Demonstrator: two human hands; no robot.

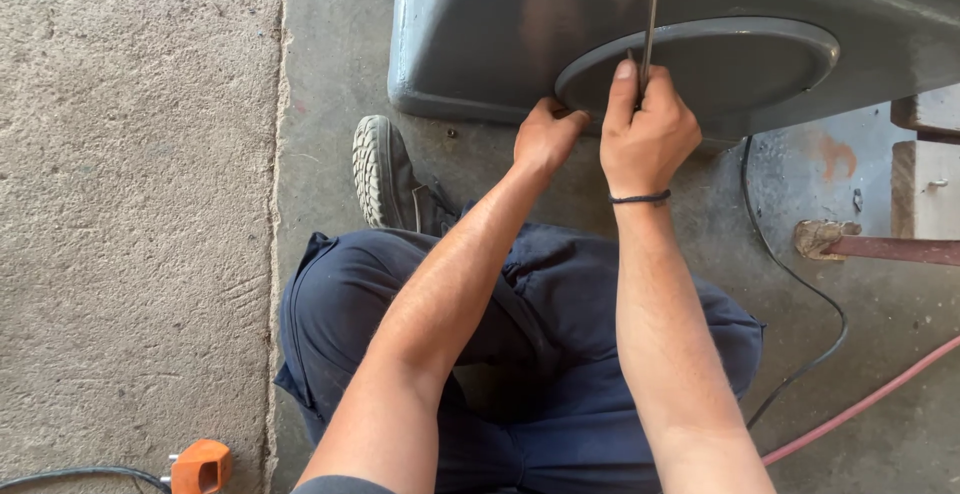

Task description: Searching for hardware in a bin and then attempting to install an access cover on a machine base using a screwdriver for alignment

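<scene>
Right hand (650, 134) is closed in a fist around a thin flat metal strip (650, 24), thumb laid up along it. The strip stands near upright, and its lower end meets the rim of the round grey disc (720, 59) just at the fingers. The thumb-along grip looks meant to steer the strip's edge against the rim.

Left hand (545, 134) has its fingers curled and pressed at the disc's left edge, just beside the right hand. Likely steadying the rim or the body under it. The fingertips are tucked under, so I can't tell if it pinches anything.

The disc sits on a big grey painted body (480, 34) directly beyond both hands. Its top and right side run out of frame, so what it is stays unclear.

Below the hands: the person sits on the concrete floor (330, 44) in dark blue trousers (560, 354), one shoe (385, 174) sole-up left of the left hand.

Right of the right hand: black cable (800, 284), red hose (860, 404), and a rusty bar (880, 247), all cut off at the frame edge. Far lower left, an orange plug-like part (200, 466) on a cable, half cropped.

A black band (640, 197) is on the right wrist.
</scene>
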